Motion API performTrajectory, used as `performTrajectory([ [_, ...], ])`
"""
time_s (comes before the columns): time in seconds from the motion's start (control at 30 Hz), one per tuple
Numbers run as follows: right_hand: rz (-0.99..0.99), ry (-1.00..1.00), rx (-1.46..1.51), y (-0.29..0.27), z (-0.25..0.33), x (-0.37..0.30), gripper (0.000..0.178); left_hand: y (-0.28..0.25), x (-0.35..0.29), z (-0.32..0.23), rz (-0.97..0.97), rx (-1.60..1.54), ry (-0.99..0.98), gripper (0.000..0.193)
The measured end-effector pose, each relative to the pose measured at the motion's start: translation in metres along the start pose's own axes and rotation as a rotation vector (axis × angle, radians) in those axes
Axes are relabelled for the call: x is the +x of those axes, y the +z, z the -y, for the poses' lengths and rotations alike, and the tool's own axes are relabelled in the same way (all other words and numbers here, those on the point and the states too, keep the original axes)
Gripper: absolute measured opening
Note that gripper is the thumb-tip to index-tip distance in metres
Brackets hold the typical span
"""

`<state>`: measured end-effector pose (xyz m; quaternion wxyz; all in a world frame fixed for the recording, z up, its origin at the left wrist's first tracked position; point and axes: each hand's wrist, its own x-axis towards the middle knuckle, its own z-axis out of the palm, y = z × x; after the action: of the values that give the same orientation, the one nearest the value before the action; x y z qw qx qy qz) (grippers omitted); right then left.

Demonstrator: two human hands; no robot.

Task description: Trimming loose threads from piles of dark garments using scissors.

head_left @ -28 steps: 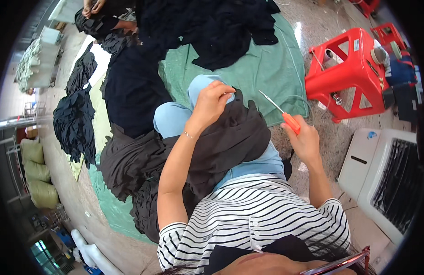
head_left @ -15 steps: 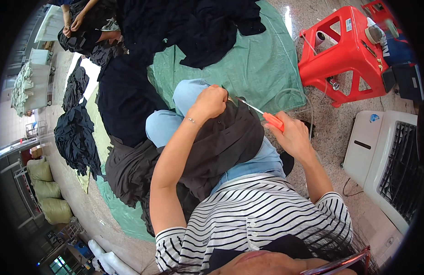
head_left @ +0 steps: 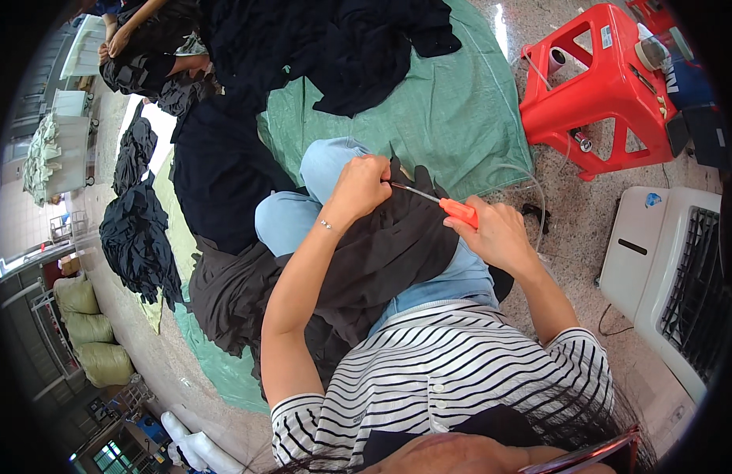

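Dark grey-brown cloth point(head_left: 358, 261) lies across my lap and over my jeans. My left hand point(head_left: 362, 183) is closed on a gathered edge of it, above my knees. In my right hand point(head_left: 500, 233) is an orange-handled tool point(head_left: 459, 212) with a thin metal shaft, gripped by the handle. The shaft points left, and its tip meets the cloth right beside my left fingers. What shape the tip has, I cannot tell. Small flaps of the cloth stick up just beyond my left hand.
Heaps of dark cloth point(head_left: 318, 47) lie on a green sheet point(head_left: 461, 110) ahead. At the right stand a red plastic stool point(head_left: 619, 87) and a white air cooler point(head_left: 643, 245). A clear tube point(head_left: 540, 186) curves over the floor. Another person's hands point(head_left: 113, 43) show at the far left.
My right hand has moved a little left, bringing the tool's shaft from just off my left fingers up to the cloth beside them. My left hand keeps its hold on the cloth.
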<state>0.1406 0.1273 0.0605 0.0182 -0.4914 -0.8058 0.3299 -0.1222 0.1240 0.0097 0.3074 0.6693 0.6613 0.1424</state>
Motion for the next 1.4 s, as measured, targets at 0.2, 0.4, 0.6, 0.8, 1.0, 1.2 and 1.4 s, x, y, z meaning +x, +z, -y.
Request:
performTrajectory([
  [0.2, -0.072, 0.034, 0.096, 0.004, -0.007, 0.002, 0.041, 0.002, 0.000, 0.003, -0.006, -0.094, 0.027, 0.012],
  [0.4, -0.257, 0.137, 0.137, 0.002, -0.027, -0.001, 0.040, 0.011, 0.026, -0.017, -0.110, 0.432, -0.130, 0.046],
  [0.6, -0.430, 0.250, 0.117, -0.007, -0.051, -0.022, 0.039, 0.024, 0.038, -0.030, 0.054, 0.261, -0.166, 0.027],
  [0.8, -0.505, 0.311, 0.114, -0.016, -0.072, -0.027, 0.039, 0.065, -0.020, -0.081, -0.003, 0.394, -0.029, 0.102],
  [1.0, -0.498, 0.215, 0.128, -0.012, -0.056, -0.020, 0.039, 0.062, -0.004, -0.070, 0.001, 0.285, 0.040, 0.037],
  [1.2, -0.539, 0.281, 0.186, -0.020, -0.060, -0.025, 0.037, -0.029, -0.087, -0.007, -0.962, -1.739, 0.079, 0.069],
  [1.4, -0.498, 0.104, 0.139, -0.001, -0.056, -0.012, 0.033, -0.076, -0.220, 0.073, -0.847, -1.860, 0.500, 0.066],
])
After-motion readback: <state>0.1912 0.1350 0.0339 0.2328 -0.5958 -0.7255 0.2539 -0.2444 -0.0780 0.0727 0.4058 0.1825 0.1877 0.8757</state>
